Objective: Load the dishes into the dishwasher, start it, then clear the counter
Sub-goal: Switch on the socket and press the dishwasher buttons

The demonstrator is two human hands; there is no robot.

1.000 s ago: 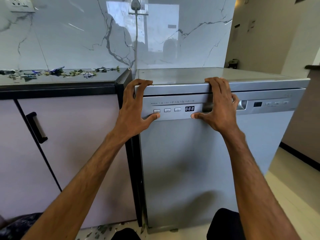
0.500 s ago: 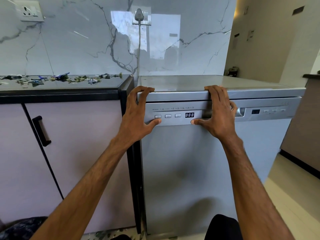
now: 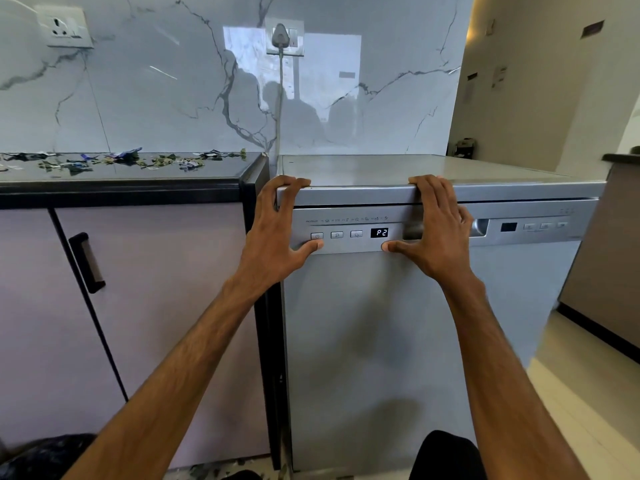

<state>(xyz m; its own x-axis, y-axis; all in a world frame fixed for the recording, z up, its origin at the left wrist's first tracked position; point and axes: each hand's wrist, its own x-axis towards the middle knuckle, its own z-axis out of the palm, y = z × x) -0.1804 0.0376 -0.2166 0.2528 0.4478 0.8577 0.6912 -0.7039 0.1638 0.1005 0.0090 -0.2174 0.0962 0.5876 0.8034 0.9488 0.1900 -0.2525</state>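
Note:
A silver dishwasher (image 3: 374,341) stands in front of me with its door closed. Its control strip has a small display (image 3: 379,232) reading P2 and three buttons to the left of it. My left hand (image 3: 273,233) rests over the top left corner, fingers spread on the top edge, thumb tip just below the leftmost button (image 3: 316,235). My right hand (image 3: 434,230) lies over the door handle recess, fingers hooked on the top edge, thumb under the display. Neither hand holds anything.
A dark counter (image 3: 121,180) to the left carries scattered scraps (image 3: 121,160) of paper and leaves. Below it are pale cabinet doors with a black handle (image 3: 86,263). A plug and cord (image 3: 280,39) hang on the marble wall. Tiled floor lies to the right.
The display changed from 888 to P2. Both hands stayed in the same place on the dishwasher's top front. My head tilted up slightly, so everything sits lower in view.

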